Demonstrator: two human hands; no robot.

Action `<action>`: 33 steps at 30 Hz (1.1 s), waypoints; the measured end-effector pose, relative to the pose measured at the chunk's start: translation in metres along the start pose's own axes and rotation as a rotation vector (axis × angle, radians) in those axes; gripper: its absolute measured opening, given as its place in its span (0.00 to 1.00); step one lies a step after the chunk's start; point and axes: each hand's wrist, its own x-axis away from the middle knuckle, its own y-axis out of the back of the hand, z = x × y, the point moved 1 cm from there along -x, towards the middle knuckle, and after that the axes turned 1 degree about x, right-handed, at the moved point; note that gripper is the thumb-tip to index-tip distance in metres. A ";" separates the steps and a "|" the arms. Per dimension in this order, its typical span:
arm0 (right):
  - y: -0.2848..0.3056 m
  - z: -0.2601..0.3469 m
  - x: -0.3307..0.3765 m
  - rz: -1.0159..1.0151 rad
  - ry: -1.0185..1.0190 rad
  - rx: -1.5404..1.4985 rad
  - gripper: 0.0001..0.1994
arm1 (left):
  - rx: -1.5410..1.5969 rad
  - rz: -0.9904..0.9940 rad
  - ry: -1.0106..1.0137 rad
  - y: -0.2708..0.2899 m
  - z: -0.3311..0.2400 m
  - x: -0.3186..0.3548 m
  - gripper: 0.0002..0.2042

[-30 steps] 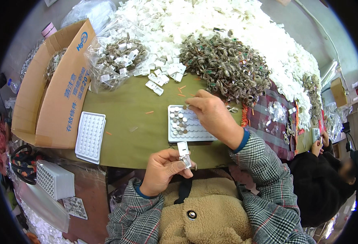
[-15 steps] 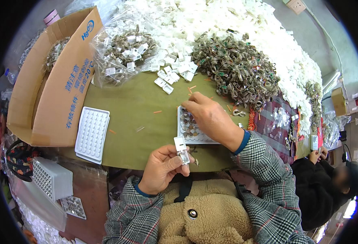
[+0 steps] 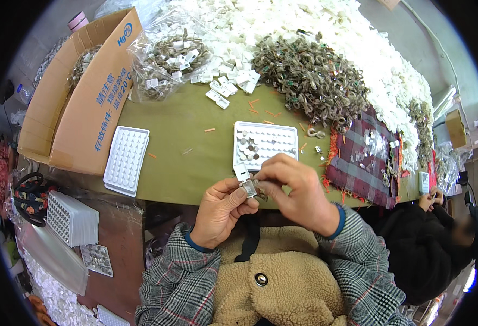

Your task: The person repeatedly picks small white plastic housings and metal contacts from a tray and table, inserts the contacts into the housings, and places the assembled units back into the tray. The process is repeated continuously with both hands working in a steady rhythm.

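My left hand [image 3: 217, 212] pinches a small white plastic case [image 3: 241, 172] between thumb and fingers. Its hinged lid stands open and its lower half looks clear. My right hand [image 3: 298, 193] is at the case's right side, thumb and fingers pressed together; whatever is between them is hidden. Just beyond the hands lies a white tray [image 3: 271, 125] of round hollows, with several small silvery discs gathered in its left part.
A heap of coiled grey cords [image 3: 315, 81] sits behind the tray, near loose white cases [image 3: 222, 86]. At left are a cardboard box [image 3: 95, 100] and an upturned white tray [image 3: 126, 160]. A plaid cloth [image 3: 358, 168] lies at right, near another person [image 3: 421, 250].
My right hand has come back from the tray to the case in my left hand. The tray now shows uncovered. My left hand still holds the case.
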 end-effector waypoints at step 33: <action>-0.026 -0.048 -0.009 -0.143 0.090 0.452 0.13 | -0.264 -0.162 0.000 -0.003 -0.010 -0.001 0.11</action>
